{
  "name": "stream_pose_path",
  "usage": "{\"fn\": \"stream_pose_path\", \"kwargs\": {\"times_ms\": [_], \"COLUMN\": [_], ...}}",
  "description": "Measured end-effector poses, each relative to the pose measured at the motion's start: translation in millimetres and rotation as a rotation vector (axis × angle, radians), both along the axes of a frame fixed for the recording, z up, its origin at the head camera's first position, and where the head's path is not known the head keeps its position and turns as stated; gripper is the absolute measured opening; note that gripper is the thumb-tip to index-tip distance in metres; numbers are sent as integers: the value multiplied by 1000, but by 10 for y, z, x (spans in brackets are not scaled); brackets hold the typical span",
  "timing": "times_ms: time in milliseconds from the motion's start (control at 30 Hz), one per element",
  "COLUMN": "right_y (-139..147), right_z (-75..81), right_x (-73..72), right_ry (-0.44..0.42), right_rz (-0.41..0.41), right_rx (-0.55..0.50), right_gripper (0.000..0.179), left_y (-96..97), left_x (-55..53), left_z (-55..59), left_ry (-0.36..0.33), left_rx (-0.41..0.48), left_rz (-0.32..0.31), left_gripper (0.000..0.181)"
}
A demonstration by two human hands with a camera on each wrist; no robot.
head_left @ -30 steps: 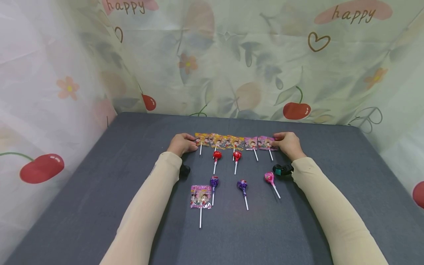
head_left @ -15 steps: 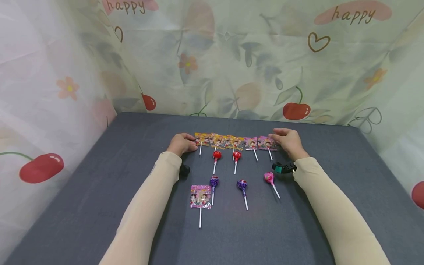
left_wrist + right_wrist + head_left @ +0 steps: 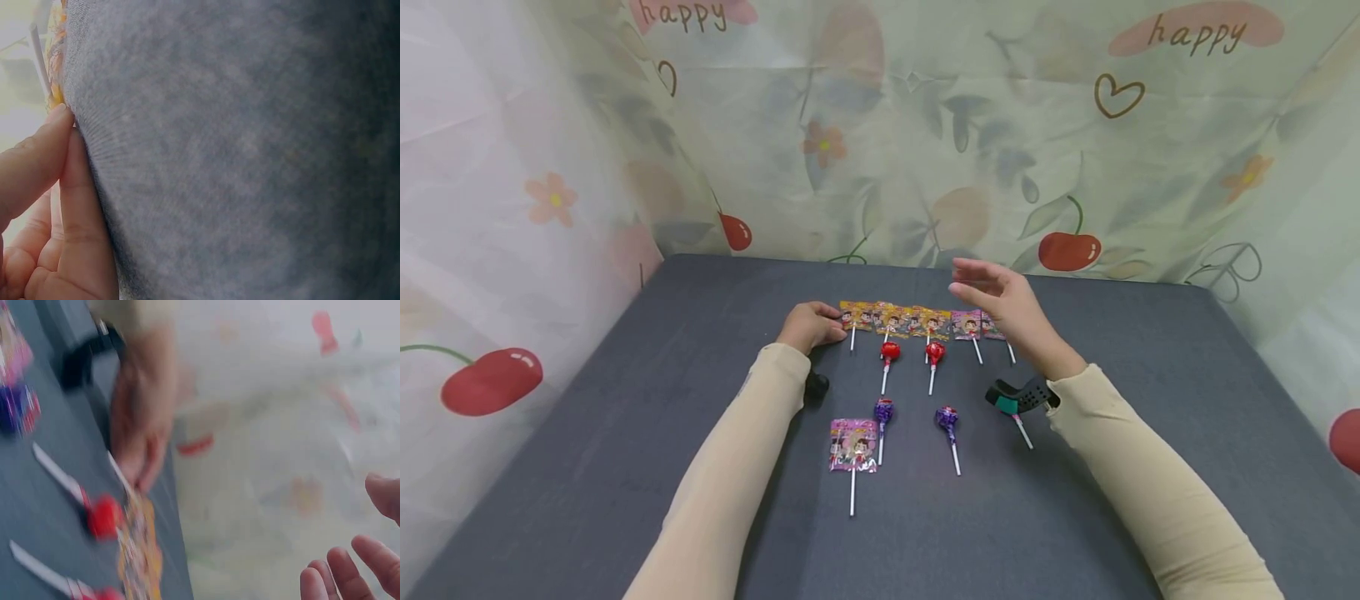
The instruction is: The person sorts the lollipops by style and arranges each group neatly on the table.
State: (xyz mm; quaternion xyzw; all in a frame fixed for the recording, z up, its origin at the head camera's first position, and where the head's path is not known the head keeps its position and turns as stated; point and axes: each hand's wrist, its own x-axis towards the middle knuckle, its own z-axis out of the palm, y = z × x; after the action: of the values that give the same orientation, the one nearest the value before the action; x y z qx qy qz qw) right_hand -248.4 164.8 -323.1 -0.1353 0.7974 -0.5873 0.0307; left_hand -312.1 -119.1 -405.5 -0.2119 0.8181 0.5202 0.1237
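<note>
A patterned cloth (image 3: pixel 910 167) fills the far side, and in front of it spreads the dark grey table (image 3: pixel 625 442). Two pale sleeves come in from the near edge, the left sleeve (image 3: pixel 715 483) straight, the right sleeve (image 3: pixel 1150 492) bent inward.

And here's the right hand (image 3: pixel 1011 308): fingers parted, nothing in them, up over the right end of the far row. The left hand (image 3: pixel 811 327) is down at the other end, thumb and forefinger pinching the edge of the leftmost yellow packet (image 3: pixel 862 313)!

That flat lollipop lies at the row's far left, with the middle yellow packet (image 3: pixel 891 320), the right yellow packet (image 3: pixel 934 323), the inner pink packet (image 3: pixel 967 325) and the outer pink packet (image 3: pixel 991 327) running on rightward, the last partly hidden by the hand. Near left, the lone pink packet (image 3: pixel 853 445) lies apart.

Handling? Light, surely; the wrapper looks thin, slick and crinkly, likely to slide on a nudge, while the candy inside should be hard and could crack. The rim suits small shifts, the stiff stick a lift.

Smaller now: two red lollipops (image 3: pixel 935 352) just near of the row, two purple lollipops (image 3: pixel 947 418) nearer again, and at right a pink lollipop (image 3: pixel 1022 432), its head behind the black wrist strap (image 3: pixel 1026 393).
</note>
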Motion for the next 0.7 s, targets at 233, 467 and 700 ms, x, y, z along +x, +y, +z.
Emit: {"fn": "stream_pose_path", "kwargs": {"times_ms": [233, 467, 700], "right_y": [-423, -731, -913], "right_z": [-22, -272, -518], "right_x": [298, 413, 396], "right_ry": [-24, -45, -33], "right_rz": [184, 376, 553], "right_rx": [-27, 114, 302], "right_gripper": [45, 41, 44], "left_y": [3, -13, -14], "left_x": [17, 4, 15], "left_z": [20, 4, 8], "left_ry": [-9, 7, 6], "left_rx": [-4, -80, -93], "left_rz": [-14, -53, -57], "left_gripper": [39, 39, 38]}}
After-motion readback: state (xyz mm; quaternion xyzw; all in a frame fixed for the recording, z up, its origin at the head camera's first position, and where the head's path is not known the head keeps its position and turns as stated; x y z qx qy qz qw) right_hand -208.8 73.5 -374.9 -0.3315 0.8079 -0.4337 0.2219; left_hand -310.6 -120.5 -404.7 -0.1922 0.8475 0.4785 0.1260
